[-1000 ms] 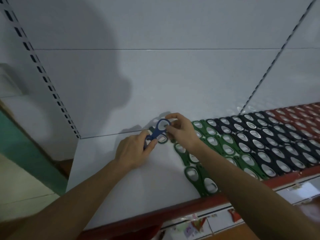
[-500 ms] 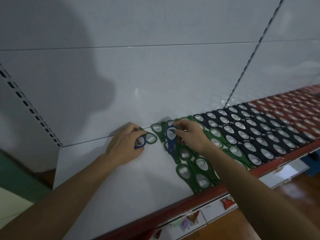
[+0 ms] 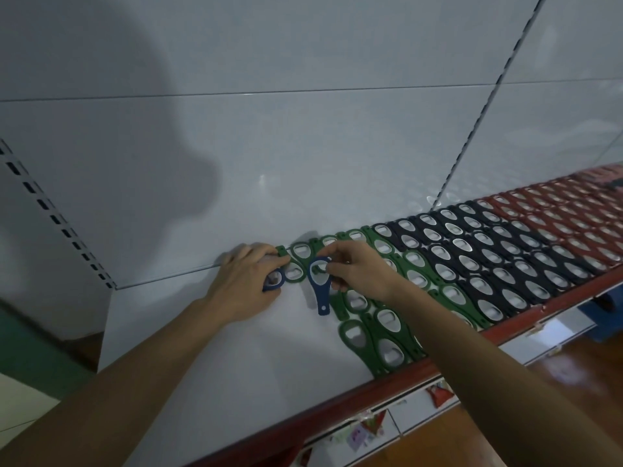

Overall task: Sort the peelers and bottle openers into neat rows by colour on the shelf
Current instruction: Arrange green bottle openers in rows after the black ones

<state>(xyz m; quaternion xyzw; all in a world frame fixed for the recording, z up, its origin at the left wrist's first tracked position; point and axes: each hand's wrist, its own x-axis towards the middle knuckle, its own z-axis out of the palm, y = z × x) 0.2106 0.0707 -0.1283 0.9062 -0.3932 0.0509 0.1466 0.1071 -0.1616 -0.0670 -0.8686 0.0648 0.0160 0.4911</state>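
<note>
The blue bottle opener (image 3: 319, 288) looks light, flat and stiff, probably plastic round a metal insert, so a pinch at the ring head should steer it well; the right hand (image 3: 360, 271) pinches it just there, tail pointing to the shelf's (image 3: 202, 348) front edge; the left hand (image 3: 242, 284) curls round a second blue opener (image 3: 273, 281) near the back edge; both sit just beside the green openers (image 3: 387, 332), with navy rows (image 3: 488, 264) and red rows (image 3: 573, 210) beyond.
</note>
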